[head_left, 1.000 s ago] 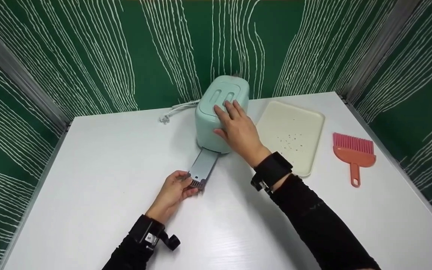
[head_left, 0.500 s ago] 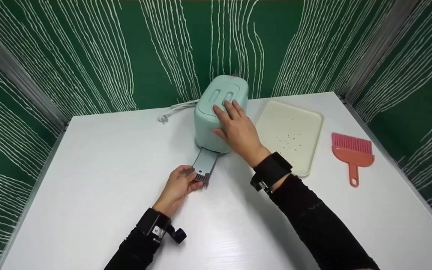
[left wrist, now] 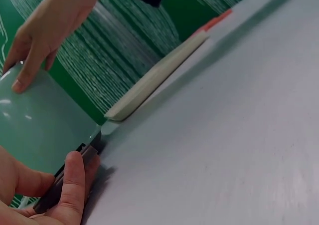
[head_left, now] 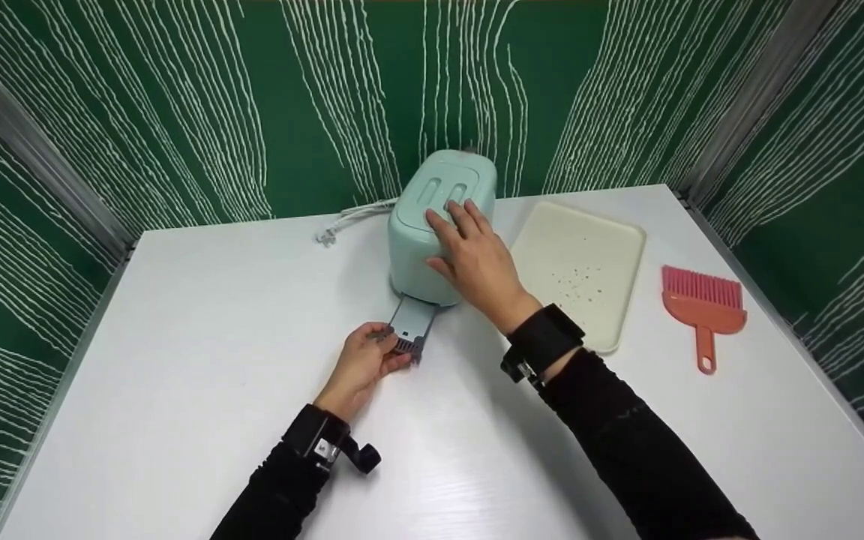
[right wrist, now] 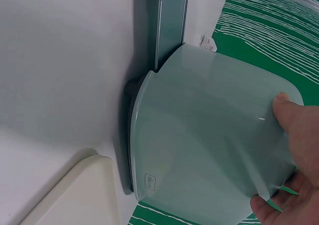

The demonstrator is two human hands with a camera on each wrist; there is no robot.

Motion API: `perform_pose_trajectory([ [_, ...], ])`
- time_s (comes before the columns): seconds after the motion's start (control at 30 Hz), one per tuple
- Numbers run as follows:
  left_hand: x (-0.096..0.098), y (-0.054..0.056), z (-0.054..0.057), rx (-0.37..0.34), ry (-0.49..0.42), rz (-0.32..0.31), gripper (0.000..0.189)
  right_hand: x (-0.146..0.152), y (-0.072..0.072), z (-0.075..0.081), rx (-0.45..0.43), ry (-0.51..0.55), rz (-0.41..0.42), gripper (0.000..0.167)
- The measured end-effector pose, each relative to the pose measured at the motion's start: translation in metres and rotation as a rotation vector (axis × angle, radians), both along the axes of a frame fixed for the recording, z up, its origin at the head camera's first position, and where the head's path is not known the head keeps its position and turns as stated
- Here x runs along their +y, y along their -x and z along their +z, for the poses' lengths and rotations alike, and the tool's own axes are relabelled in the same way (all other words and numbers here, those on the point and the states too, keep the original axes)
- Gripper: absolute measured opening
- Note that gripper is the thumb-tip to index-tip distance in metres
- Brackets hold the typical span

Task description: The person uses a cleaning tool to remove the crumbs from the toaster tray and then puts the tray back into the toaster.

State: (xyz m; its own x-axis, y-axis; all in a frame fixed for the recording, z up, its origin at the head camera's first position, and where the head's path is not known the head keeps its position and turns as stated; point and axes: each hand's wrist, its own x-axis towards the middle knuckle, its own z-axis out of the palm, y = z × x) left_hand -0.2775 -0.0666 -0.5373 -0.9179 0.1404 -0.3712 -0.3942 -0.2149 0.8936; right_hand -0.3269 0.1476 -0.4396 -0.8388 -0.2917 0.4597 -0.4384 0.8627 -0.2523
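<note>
A mint-green toaster (head_left: 421,255) with two slots stands near the back edge of the table. Out of its near end sticks a flat grey crumb tray (head_left: 412,319), partly inside the body. My left hand (head_left: 363,367) pinches the tray's dark slotted outer end between thumb and fingers; the left wrist view shows this dark end (left wrist: 55,185) close over the table. My right hand (head_left: 481,270) rests on the toaster's top and near right edge, its fingers spread and fairly straight. In the right wrist view its thumb and fingertips touch the toaster's shell (right wrist: 209,130).
Right of the toaster lies a cream tray (head_left: 612,300) with dark crumbs scattered on it. Farther right is an orange hand brush (head_left: 706,311) with pink bristles. A white cord with a plug (head_left: 327,237) lies behind left. Green walls (head_left: 327,112) enclose the table.
My left hand has moved forward and slightly right, and the crumb tray has slid farther into the toaster. My right hand has stayed in place on top.
</note>
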Motion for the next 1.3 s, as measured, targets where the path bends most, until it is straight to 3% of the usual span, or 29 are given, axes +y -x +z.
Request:
perform_pose_trajectory([
  [0.37, 0.003, 0.006, 0.001, 0.006, -0.003, -0.015, 0.034, -0.001, 0.000, -0.001, -0.023, -0.006, -0.010, 0.067],
  [0.63, -0.006, 0.011, 0.003, -0.002, 0.062, -0.059, 0.040, -0.001, 0.000, -0.002, -0.020, 0.000, -0.006, 0.068],
  [1.0, -0.007, 0.019, 0.004, -0.036, 0.096, -0.077, 0.020, 0.000, 0.001, -0.002, -0.026, -0.004, -0.010, 0.067],
  [1.3, -0.005, 0.024, 0.004, -0.004, 0.128, -0.102, 0.016, -0.001, 0.001, -0.004, 0.014, -0.015, -0.009, 0.067],
])
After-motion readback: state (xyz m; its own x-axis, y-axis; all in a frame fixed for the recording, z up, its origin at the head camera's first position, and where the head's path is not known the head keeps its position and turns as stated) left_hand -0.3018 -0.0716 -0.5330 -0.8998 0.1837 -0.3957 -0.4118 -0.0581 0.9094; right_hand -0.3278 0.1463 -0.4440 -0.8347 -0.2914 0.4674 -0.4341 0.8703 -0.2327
